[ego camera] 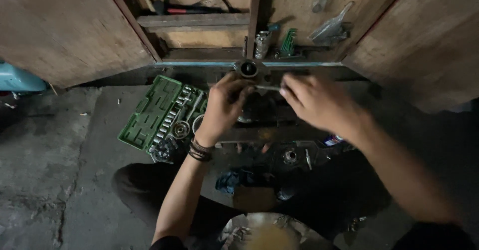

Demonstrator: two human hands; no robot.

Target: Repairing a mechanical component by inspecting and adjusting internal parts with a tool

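Note:
My left hand (223,106) is closed around a dark metal part just below a round socket-like fitting (248,69) at the cabinet's lower edge. My right hand (314,100) pinches a thin silvery tool or rod (268,87) that runs between both hands. Dark bracelets (200,150) circle my left wrist. What exactly the left fingers enclose is hidden in shadow.
An open green socket-set case (152,110) with several sockets lies on the concrete floor at the left. An open wooden cabinet holds a hammer (187,9), green hex keys (288,43) and a plastic bag (330,29). Metal parts and a blue rag (230,179) lie by my legs.

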